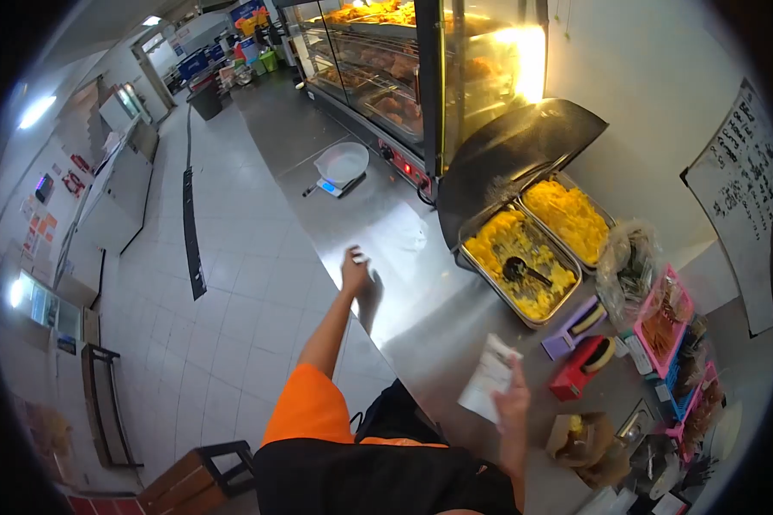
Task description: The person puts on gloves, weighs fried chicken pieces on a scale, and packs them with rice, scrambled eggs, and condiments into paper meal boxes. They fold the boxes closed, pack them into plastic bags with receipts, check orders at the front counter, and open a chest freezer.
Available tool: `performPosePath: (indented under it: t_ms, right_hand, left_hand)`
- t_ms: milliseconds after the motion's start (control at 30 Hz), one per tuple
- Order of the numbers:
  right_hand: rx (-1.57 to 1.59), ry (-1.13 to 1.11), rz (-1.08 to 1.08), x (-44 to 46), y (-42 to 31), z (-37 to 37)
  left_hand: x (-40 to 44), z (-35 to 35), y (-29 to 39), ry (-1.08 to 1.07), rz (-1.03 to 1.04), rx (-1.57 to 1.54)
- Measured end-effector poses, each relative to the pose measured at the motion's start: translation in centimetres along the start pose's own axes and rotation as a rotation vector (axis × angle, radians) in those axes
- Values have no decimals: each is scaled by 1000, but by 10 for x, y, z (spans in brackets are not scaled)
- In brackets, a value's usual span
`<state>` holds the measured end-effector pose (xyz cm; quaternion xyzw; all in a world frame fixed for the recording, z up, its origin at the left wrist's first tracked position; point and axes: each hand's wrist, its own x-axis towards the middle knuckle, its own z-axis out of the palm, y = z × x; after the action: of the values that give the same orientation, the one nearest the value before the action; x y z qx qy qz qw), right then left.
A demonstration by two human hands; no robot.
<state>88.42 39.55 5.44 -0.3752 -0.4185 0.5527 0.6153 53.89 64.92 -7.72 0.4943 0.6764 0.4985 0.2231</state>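
My left hand (354, 271) is over the front edge of the steel counter, its fingers curled; whether anything small is between them cannot be made out. In my right hand (513, 396) is a white paper packet (489, 378), held above the counter at the lower middle. Farther up the counter a translucent bowl (343, 163) sits on a small digital scale (342, 186). To the right, two metal trays hold yellow food (565, 215), and a black utensil (524, 271) rests in the nearer one. Their dark lid (524, 150) stands raised.
A lit glass food warmer (378, 77) stands at the back of the counter. Right of the packet are purple (573, 329) and red (577, 367) tape dispensers, a plastic bag (629, 262), pink baskets (664, 322) and a cardboard box (582, 440). A wooden chair (193, 481) is at lower left.
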Motion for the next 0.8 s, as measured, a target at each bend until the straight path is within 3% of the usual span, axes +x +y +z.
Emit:
performPosePath:
  t_ms: [67,100,167,200,233,367,400,433,500,533,633,700,800]
  right_hand:
    - [-595,71,12,16,71,6]
    - [-893,112,24,19,93,10]
    - [-1238,85,120,22,106,20]
    - [-1415,65,176,23,109,22]
    - [-1446,114,225,24,113,23]
    - [-1587,278,268,31,118,37]
    - [-1633,305,257,36,118,38]
    - [-1679,331,255,34,121,39]
    - [-1697,338,203,31,125,33]
    - [-1662,326,150,29,127,29]
    - [-1686,352,263,30,125,32]
    - [-1673,416,286,26,127,36]
    - [-1666,493,282,24,129,36]
  left_hand:
    - [73,-19,-18,98,9,151]
    - [109,-22,-36,209,120,253]
    - [165,-37,-40,191,43,394]
    - [192,-43,-51,205,120,410]
    - [219,-46,-62,221,198,425]
    - [278,-48,-89,207,179,495]
    - [276,-51,-93,184,305,588]
    - [281,-52,-116,303,582,670]
    - [287,-63,-145,196,623,738]
    - [283,-64,-142,170,460,809]
    - [208,-83,-70,61,38,173]
    - [151,-94,-45,-21,53,-268]
    - [39,-103,13,-168,-165,-670]
